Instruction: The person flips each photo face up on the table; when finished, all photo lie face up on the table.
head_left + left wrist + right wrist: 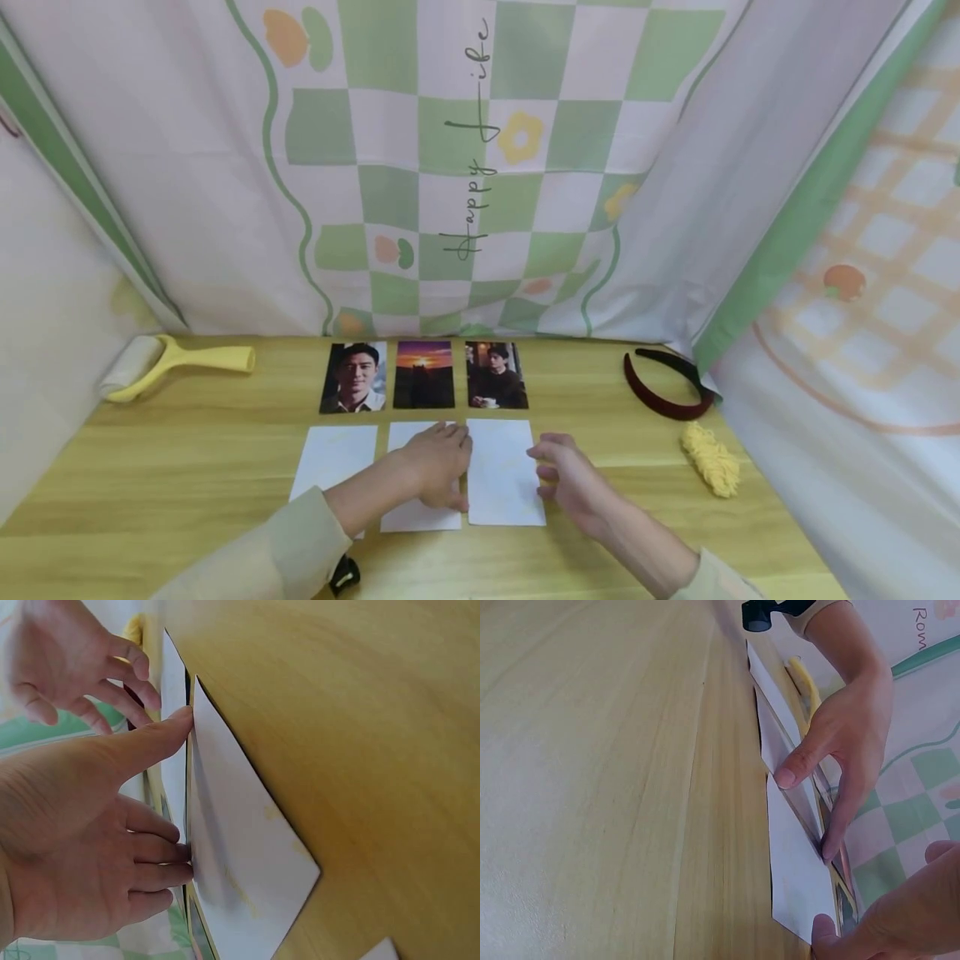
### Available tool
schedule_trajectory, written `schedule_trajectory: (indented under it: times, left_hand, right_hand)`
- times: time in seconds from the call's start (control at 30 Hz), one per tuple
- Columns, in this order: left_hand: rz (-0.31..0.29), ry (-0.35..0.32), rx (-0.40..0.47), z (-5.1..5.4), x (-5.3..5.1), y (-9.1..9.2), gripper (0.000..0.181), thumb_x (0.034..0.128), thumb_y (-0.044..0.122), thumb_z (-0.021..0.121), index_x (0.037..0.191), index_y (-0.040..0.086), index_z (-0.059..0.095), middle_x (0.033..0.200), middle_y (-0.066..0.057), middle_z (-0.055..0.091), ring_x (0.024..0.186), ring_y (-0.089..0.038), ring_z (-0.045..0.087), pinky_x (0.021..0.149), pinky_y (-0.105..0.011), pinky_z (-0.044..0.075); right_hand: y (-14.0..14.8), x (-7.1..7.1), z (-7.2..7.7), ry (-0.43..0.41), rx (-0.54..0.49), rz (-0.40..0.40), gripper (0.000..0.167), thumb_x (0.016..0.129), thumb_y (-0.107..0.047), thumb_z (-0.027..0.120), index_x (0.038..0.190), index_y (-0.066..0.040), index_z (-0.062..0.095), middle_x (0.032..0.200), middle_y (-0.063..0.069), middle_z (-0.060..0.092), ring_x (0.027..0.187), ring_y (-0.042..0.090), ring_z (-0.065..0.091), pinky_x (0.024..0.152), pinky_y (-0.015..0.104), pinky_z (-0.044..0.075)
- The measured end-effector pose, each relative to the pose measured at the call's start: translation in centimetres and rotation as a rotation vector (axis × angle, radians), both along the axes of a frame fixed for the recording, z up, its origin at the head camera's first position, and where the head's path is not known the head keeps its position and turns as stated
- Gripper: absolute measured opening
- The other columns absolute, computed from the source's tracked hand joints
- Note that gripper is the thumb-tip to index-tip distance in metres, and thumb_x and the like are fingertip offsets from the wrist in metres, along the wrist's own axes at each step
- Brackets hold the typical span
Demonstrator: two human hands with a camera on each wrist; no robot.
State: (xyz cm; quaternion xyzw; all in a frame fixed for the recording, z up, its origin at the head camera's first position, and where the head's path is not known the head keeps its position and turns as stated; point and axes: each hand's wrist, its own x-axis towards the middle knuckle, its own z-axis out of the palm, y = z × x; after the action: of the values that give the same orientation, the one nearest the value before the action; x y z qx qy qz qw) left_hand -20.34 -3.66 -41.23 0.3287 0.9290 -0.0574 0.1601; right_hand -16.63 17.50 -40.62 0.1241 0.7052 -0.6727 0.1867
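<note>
Three white cards lie in a row on the wooden table: a left card (330,457), a middle card (416,517) and a right card (501,475). My left hand (435,462) rests over the middle card, thumb and fingertips touching along its right edge by the narrow gap to the right card. Its fingers look fairly straight in the left wrist view. Beside the right card's right edge is my right hand (573,483), fingers loosely bent. In the right wrist view its thumb is at the card's near corner; nothing is gripped.
Behind the cards lie three photos: a portrait (354,379), a sunset (424,375) and a seated person (497,379). A yellow-handled lint roller (180,360) lies far left. At right are a dark red headband (667,400) and a yellow yarn bundle (710,460). A curtain (450,167) hangs behind.
</note>
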Motion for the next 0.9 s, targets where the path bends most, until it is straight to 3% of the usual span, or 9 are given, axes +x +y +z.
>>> schedule_trajectory:
  times: [0.2, 0.43, 0.67, 0.73, 0.8, 0.9]
  left_hand:
    - [-0.018, 0.030, 0.013, -0.08, -0.07, 0.07, 0.091, 0.0897, 0.064, 0.070, 0.155, 0.006, 0.046, 0.167, -0.014, 0.040, 0.156, -0.029, 0.039, 0.134, -0.041, 0.028]
    - [-0.025, 0.073, -0.009, -0.46, -0.30, 0.37, 0.088, 0.0872, 0.066, 0.072, 0.150, 0.007, 0.053, 0.162, -0.013, 0.046, 0.152, -0.028, 0.044, 0.133, -0.040, 0.030]
    - [-0.020, 0.071, -0.007, -0.53, -0.43, 0.41, 0.088, 0.0864, 0.065, 0.074, 0.149, 0.007, 0.053, 0.161, -0.013, 0.049, 0.151, -0.028, 0.046, 0.132, -0.040, 0.031]
    - [-0.019, 0.068, -0.002, -0.56, -0.49, 0.39, 0.090, 0.0862, 0.064, 0.074, 0.150, 0.006, 0.050, 0.161, -0.013, 0.048, 0.152, -0.028, 0.045, 0.132, -0.040, 0.031]
    - [-0.020, 0.069, 0.013, -0.56, -0.50, 0.40, 0.092, 0.0853, 0.063, 0.076, 0.151, 0.005, 0.047, 0.159, -0.014, 0.050, 0.150, -0.028, 0.047, 0.132, -0.040, 0.032]
    - [-0.026, 0.083, 0.033, -0.50, -0.46, 0.52, 0.098, 0.0819, 0.062, 0.080, 0.152, 0.007, 0.040, 0.152, -0.015, 0.056, 0.145, -0.028, 0.052, 0.130, -0.041, 0.034]
  right_hand:
    - [0.14, 0.20, 0.08, -0.003, -0.012, -0.010, 0.071, 0.100, -0.017, 0.051, 0.156, 0.006, 0.014, 0.144, 0.020, 0.030, 0.117, 0.030, 0.035, 0.105, 0.046, 0.044]
    - [0.45, 0.17, -0.23, 0.000, -0.022, -0.025, 0.070, 0.101, -0.015, 0.050, 0.156, 0.007, 0.013, 0.147, 0.023, 0.029, 0.117, 0.031, 0.040, 0.099, 0.038, 0.047]
    - [0.28, -0.01, -0.89, 0.023, -0.043, -0.013, 0.072, 0.099, -0.012, 0.049, 0.154, 0.015, 0.010, 0.150, 0.032, 0.026, 0.124, 0.037, 0.046, 0.108, 0.046, 0.047]
    - [0.22, -0.07, -0.84, 0.026, -0.047, -0.018, 0.061, 0.099, -0.010, 0.047, 0.148, 0.013, 0.019, 0.139, 0.027, 0.041, 0.116, 0.032, 0.052, 0.103, 0.042, 0.049]
    - [0.21, -0.15, -0.81, 0.025, -0.050, -0.014, 0.040, 0.099, -0.010, 0.045, 0.134, 0.006, 0.033, 0.122, 0.016, 0.054, 0.104, 0.024, 0.056, 0.096, 0.035, 0.049]
    - [0.34, -0.16, -0.91, 0.024, -0.054, 0.004, 0.021, 0.101, -0.011, 0.042, 0.120, -0.005, 0.036, 0.100, 0.001, 0.060, 0.091, 0.014, 0.057, 0.087, 0.029, 0.048]
